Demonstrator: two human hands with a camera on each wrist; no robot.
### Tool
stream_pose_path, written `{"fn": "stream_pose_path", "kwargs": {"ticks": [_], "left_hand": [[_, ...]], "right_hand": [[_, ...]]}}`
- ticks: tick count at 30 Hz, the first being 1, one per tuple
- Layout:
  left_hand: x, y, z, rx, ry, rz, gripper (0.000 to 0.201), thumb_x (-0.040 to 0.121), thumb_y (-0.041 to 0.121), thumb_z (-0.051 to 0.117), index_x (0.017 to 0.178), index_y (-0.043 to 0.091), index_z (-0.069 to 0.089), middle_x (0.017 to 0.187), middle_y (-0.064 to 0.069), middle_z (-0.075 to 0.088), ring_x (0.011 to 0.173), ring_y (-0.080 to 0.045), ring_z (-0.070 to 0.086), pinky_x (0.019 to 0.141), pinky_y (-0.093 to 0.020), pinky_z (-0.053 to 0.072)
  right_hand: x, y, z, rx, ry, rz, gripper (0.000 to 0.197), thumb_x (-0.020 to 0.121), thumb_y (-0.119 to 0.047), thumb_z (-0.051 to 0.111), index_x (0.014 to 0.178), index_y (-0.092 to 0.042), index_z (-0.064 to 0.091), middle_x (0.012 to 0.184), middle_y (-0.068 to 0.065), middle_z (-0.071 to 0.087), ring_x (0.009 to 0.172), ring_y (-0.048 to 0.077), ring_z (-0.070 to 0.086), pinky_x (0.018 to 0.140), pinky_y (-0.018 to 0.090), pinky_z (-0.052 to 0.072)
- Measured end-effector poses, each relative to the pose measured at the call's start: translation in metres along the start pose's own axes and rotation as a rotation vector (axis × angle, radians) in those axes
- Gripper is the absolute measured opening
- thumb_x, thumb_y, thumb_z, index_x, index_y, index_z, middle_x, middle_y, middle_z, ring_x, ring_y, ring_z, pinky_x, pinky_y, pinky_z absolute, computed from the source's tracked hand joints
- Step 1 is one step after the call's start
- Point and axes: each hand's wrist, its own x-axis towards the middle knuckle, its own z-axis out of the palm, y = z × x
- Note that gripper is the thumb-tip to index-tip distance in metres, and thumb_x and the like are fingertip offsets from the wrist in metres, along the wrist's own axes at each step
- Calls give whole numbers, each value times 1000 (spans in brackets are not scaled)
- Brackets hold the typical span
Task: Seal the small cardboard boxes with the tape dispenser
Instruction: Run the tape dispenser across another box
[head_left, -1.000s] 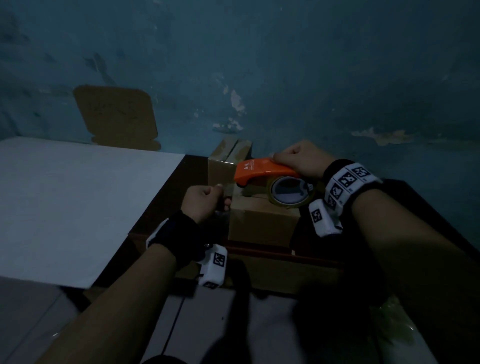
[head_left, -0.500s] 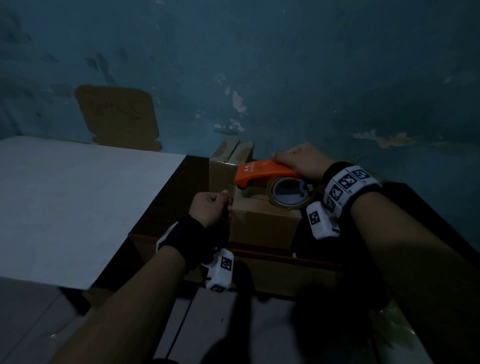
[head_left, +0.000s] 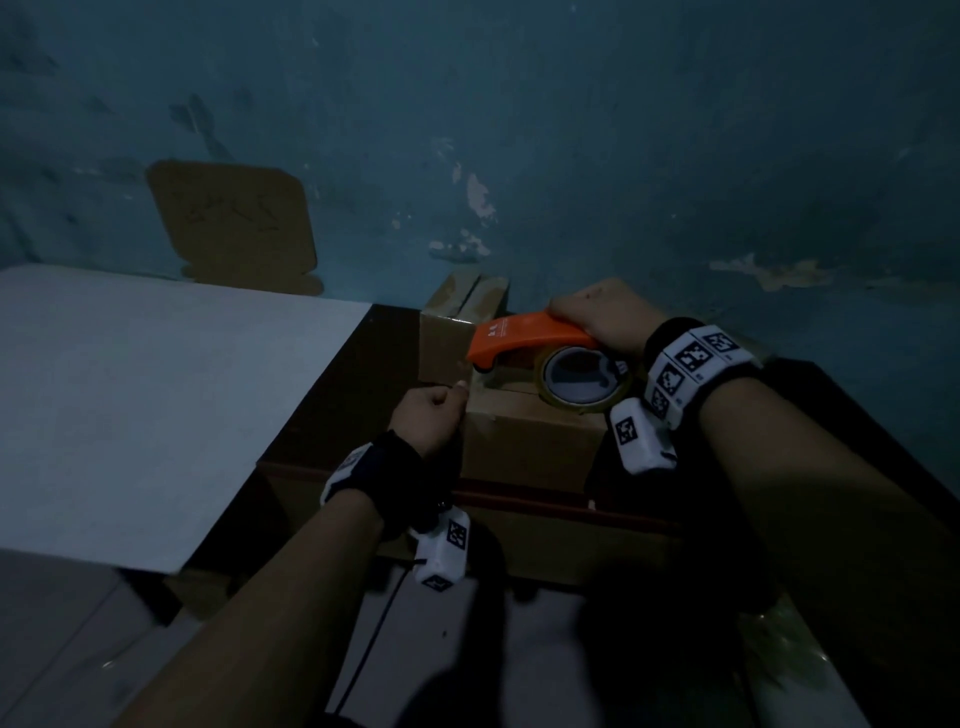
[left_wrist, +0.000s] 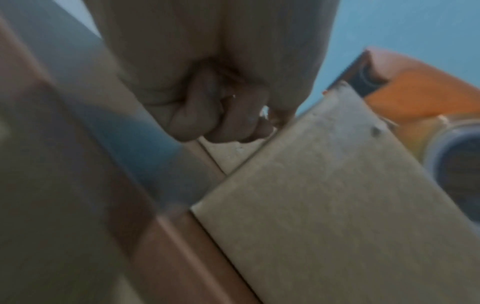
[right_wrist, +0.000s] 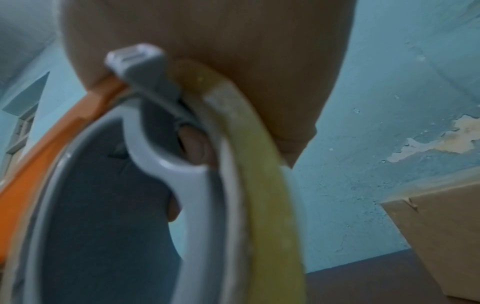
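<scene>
- A white board (head_left: 156, 405) lies at the far left on the dark desk (head_left: 374, 374); a cardboard sheet (head_left: 234, 228) leans on the blue wall behind it.
- The left hand (head_left: 428, 423) has slid right since a second ago and now touches the near-left top corner of the closest small cardboard box (head_left: 530, 441). Its grip is curled tight, thumb against the box edge; it seems to pinch or press down a tape end, though the tape itself is too faint to confirm.
- That box sits at the near edge of the desk. A second box (head_left: 452, 332) stands behind it against the wall.
- The orange tape dispenser (head_left: 524, 335) hovers on the box top, nose pointing left, much where it was before.
- The right hand (head_left: 597, 317) has its grip wrapped around the dispenser handle, fingers through the roll's hub.
- Judgement: with the tape start anchored at the corner, the strip looks ready to be drawn across the top seam; sealing of this box seems barely begun.
</scene>
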Motion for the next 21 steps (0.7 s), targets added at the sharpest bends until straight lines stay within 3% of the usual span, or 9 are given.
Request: {"fn": "stream_pose_path", "kwargs": {"ticks": [2, 6, 8, 10, 12, 14, 16, 18, 21], "left_hand": [[-2, -1, 0, -77, -48, -82, 50, 96, 47, 48, 73, 4, 61, 72, -19, 58, 64, -26, 57, 62, -27, 41], [-9, 0, 3, -299, -150, -287, 46, 94, 54, 49, 92, 11, 67, 61, -3, 57, 52, -15, 48, 49, -22, 37], [-8, 3, 5, -336, -173, -327, 43, 95, 53, 47, 90, 13, 61, 50, 0, 48, 42, -14, 41, 43, -21, 32], [-3, 6, 5, -261, -106, -281, 37, 97, 47, 47, 83, 13, 55, 59, -2, 50, 50, -15, 46, 49, -24, 37], [1, 12, 2, -161, -48, -193, 33, 98, 41, 48, 79, 15, 53, 74, -4, 55, 66, -14, 52, 62, -29, 41], [1, 16, 2, -186, -60, -197, 25, 99, 37, 47, 88, 15, 55, 86, -4, 59, 79, -15, 57, 71, -30, 44], [1, 14, 4, -224, -75, -221, 20, 100, 32, 46, 96, 16, 57, 95, -5, 61, 90, -18, 59, 82, -32, 46], [-2, 11, 6, -193, -73, -215, 15, 101, 24, 45, 93, 18, 56, 100, -7, 61, 97, -22, 58, 90, -36, 46], [-3, 5, 10, -117, -26, -205, 16, 98, 14, 46, 86, 17, 55, 103, -9, 60, 94, -21, 57, 83, -33, 46]], "right_hand": [[-1, -2, 0, 11, -4, 3, 40, 87, -45, 59, 64, -13, 53, 58, 7, 46, 51, 20, 46, 53, 30, 36], [0, -2, 0, 24, -3, -2, 39, 87, -41, 60, 63, -13, 49, 58, 8, 43, 51, 21, 43, 53, 29, 34], [0, -2, 2, 14, -7, -15, 37, 88, -41, 58, 70, -10, 53, 62, 12, 45, 54, 22, 44, 53, 29, 35], [1, -1, 3, -21, 10, -4, 35, 91, -41, 55, 75, -9, 56, 64, 12, 47, 55, 21, 45, 51, 25, 36], [1, -1, 2, -40, 16, 3, 35, 91, -41, 54, 74, -10, 54, 62, 6, 47, 53, 16, 44, 54, 28, 37], [0, -1, 2, -37, 4, -21, 37, 89, -43, 55, 69, -12, 52, 59, 4, 44, 51, 17, 43, 55, 30, 35], [-1, -2, 2, -52, 33, 0, 33, 93, -38, 53, 76, -10, 55, 61, 1, 47, 53, 13, 43, 55, 29, 37], [-3, -4, 3, -61, 38, 17, 32, 95, -37, 52, 81, -8, 57, 64, 1, 48, 56, 12, 44, 56, 25, 38], [-4, -6, 2, -66, -9, -9, 38, 88, -44, 52, 72, -10, 54, 60, 8, 43, 52, 18, 43, 57, 31, 36]]}}
